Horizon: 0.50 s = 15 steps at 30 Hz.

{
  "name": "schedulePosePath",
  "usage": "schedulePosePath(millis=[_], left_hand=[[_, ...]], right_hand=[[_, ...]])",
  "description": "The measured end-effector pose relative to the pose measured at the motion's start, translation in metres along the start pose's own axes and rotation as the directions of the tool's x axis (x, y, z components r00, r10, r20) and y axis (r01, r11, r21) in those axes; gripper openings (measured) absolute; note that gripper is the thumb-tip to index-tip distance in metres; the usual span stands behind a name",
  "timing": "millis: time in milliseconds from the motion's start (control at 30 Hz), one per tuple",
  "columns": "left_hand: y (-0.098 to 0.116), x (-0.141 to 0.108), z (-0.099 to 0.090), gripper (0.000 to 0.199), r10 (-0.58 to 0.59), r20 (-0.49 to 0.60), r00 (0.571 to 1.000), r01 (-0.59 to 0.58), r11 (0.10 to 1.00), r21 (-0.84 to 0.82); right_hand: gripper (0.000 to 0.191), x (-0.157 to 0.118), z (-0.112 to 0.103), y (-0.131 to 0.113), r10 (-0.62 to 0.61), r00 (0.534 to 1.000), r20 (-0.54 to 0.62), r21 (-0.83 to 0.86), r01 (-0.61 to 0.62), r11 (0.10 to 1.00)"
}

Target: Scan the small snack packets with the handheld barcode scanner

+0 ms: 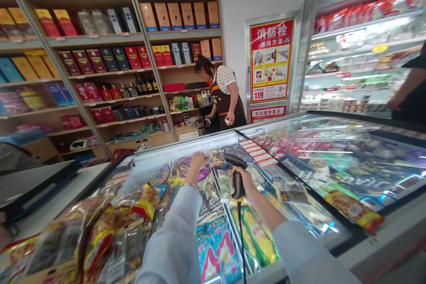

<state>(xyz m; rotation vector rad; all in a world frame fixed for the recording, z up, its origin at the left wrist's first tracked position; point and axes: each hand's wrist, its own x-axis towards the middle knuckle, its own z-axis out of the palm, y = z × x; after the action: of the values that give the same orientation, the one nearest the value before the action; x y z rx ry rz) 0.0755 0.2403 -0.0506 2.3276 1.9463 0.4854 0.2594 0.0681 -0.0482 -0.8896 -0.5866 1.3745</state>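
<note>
Notably, the right hand [244, 182] grips a corded barcode scanner [237, 177] over the chest freezer [173, 145], while the left hand [198, 162] lies open at foil snack packets [203, 191]. Risk: the hanging cord [242, 239] could snag among packets, jerking the scanner loose.

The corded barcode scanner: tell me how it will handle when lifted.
The barcode scanner is probably light for its size, since the right hand carries it by the grip alone. It may tip forward, as its head juts out past the grip. The hanging cord could tug or snag.
</note>
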Motion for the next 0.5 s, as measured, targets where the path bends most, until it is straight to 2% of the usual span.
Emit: schedulePosePath(millis=[133, 267, 367, 500], left_hand=[[0.011, -0.003, -0.005, 0.046, -0.057, 0.048, 0.997, 0.053, 0.995, 0.082], [0.021, -0.008, -0.013, 0.057, -0.105, 0.051, 0.993, 0.099, 0.989, 0.106], [0.030, -0.015, -0.019, 0.064, -0.110, 0.067, 0.992, 0.105, 0.991, 0.079], [0.044, -0.031, -0.026, 0.061, -0.128, 0.094, 0.987, 0.129, 0.992, 0.000]], right_hand=[[0.016, 0.003, -0.002, 0.004, -0.024, 1.000, 0.020, 0.013, 0.024, 1.000], [0.015, 0.003, -0.003, 0.005, -0.036, 0.999, 0.025, 0.026, 0.035, 0.999], [0.016, 0.003, -0.003, 0.005, -0.032, 0.999, 0.032, 0.032, 0.031, 0.999], [0.017, 0.004, -0.004, 0.008, -0.031, 0.999, 0.034, 0.042, 0.030, 0.999]])
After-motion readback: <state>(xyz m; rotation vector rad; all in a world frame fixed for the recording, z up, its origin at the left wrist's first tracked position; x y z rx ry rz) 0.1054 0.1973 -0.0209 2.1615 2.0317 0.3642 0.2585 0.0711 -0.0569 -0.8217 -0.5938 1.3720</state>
